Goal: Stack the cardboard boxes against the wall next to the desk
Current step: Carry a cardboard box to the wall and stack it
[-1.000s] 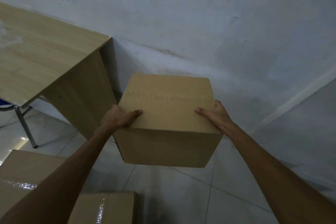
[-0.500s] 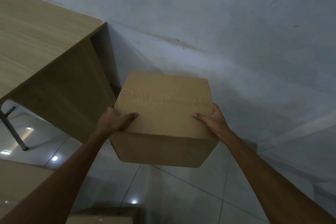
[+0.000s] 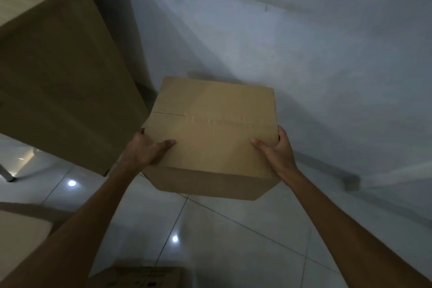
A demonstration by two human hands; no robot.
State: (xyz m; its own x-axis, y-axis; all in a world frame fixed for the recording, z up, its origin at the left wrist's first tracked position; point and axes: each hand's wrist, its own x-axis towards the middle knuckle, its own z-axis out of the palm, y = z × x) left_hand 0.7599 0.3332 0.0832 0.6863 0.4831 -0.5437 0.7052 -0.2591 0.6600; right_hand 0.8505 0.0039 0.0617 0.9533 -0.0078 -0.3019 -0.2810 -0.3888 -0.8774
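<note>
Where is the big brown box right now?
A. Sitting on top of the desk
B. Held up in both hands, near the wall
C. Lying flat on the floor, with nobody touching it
B: the cardboard box is gripped on its sides by the left hand and the right hand, beside the desk and close to the wall.
</note>
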